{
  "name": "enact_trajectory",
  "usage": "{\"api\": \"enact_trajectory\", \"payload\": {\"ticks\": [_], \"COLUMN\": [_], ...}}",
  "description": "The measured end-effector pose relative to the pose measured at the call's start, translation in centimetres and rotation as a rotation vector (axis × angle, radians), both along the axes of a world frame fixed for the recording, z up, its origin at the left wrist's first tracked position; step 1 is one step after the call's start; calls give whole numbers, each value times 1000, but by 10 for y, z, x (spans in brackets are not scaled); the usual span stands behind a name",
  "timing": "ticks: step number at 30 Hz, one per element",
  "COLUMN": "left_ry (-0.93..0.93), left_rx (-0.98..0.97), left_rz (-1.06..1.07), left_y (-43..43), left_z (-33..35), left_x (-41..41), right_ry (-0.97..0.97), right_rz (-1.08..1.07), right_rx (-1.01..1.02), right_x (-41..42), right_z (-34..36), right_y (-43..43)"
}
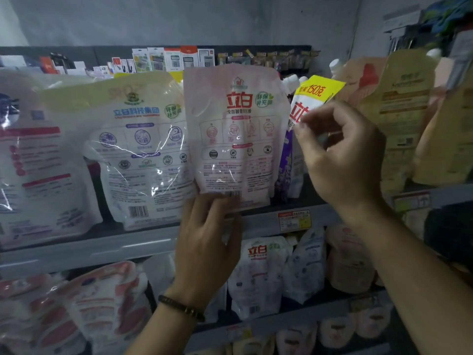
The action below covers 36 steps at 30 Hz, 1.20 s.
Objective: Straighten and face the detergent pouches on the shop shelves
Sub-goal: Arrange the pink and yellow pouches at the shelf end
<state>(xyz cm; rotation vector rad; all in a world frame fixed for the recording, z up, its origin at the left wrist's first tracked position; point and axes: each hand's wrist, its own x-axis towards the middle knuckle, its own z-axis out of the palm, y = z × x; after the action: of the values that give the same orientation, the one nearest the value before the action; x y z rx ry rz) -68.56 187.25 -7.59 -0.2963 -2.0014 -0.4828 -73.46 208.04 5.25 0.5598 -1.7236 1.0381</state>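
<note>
1 pink pouch (235,139), upright with its barcode side outward at the upper shelf (102,242), is gripped at its bottom edge by the left hand (207,242); the right hand (340,155), fingers curled, meets the adjacent yellow-topped pouch (317,90), grip not determinable.

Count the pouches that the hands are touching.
2. The pink pouch in the middle of the upper shelf, gripped at its bottom edge by the left hand; the yellow-topped pouch just right of it, pinched by the right hand. None looks hidden.
</note>
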Motion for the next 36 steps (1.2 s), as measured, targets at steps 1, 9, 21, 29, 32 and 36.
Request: {"api": "enact_trajectory", "payload": {"ticks": [1, 9, 21, 29, 32, 36], "left_ry": [12, -264, -629, -769, -788, -768], "left_rx": [13, 98, 113, -31, -62, -14], "left_rz": [-48, -236, 15, 165, 199, 173], "left_y": [2, 18, 2, -3, -3, -8], "left_z": [-10, -106, -117, -104, -104, -104], "left_x": [6, 19, -22, -38, -45, -54], "right_ry": [-25, -284, -832, -1132, -1242, -1343], "right_rz": [10, 36, 199, 384, 460, 565], "right_rx": [-24, -194, -281, -420, -409, -432], "right_x": [3, 18, 17, 13, 15, 14], "right_z": [-12, -102, -237, -268, -276, -289], "right_y": [2, 11, 14, -2, -7, -12]}}
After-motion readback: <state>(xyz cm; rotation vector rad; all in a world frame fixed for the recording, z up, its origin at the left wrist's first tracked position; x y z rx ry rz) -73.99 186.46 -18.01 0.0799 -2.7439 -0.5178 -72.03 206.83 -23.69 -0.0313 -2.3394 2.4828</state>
